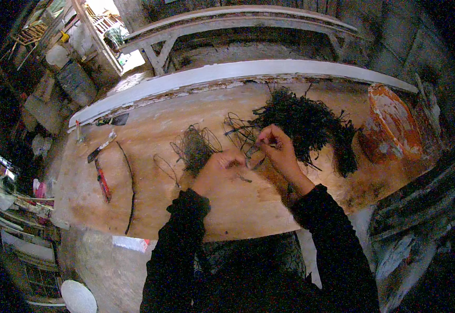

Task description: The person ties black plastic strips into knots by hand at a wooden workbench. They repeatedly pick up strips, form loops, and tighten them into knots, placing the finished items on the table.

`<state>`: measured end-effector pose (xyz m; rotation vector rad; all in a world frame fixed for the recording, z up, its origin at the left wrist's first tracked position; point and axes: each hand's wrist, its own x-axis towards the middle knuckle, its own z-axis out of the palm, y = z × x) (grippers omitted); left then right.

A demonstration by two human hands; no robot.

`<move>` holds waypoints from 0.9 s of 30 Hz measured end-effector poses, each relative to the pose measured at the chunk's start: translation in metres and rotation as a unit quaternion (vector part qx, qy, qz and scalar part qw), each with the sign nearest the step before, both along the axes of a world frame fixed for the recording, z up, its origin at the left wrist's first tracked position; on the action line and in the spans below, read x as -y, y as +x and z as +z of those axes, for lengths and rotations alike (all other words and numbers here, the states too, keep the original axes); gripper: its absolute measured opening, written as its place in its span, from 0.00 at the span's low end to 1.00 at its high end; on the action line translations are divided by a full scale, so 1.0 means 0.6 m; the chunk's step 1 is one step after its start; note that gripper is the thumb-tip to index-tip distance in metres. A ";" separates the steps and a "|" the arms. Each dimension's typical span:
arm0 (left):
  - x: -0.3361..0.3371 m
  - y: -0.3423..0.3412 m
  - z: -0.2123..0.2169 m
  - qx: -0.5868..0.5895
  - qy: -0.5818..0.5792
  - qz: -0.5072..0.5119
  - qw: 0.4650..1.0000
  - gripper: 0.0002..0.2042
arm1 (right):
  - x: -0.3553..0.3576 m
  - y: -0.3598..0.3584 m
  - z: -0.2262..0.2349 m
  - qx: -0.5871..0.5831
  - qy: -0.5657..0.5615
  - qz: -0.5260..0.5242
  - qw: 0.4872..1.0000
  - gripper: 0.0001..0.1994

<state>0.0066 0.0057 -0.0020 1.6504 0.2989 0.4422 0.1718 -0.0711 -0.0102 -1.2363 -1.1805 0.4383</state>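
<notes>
My left hand and my right hand meet over the wooden workbench, both pinching a thin dark wire held between them. Just left of my left hand lies a small bundle of thin wire loops. Behind my right hand sits a large tangled heap of black wire, with loose strands reaching toward my fingers. Both forearms wear dark sleeves.
A red-handled tool, a long thin dark rod and a knife-like tool lie at the bench's left. A rusty round pan leans at the right. A white painted beam runs behind the bench.
</notes>
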 end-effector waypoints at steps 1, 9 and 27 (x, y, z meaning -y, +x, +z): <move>0.004 -0.001 0.002 -0.011 -0.023 -0.032 0.999 0.05 | -0.002 -0.002 0.001 -0.021 -0.003 -0.008 1.000 0.08; -0.016 -0.016 0.015 0.007 -0.084 0.067 0.994 0.05 | -0.009 0.003 -0.012 0.097 -0.007 -0.113 0.989 0.05; -0.054 -0.017 -0.014 -0.035 0.011 0.283 0.958 0.05 | 0.027 -0.034 0.032 -0.179 -0.159 0.266 0.934 0.05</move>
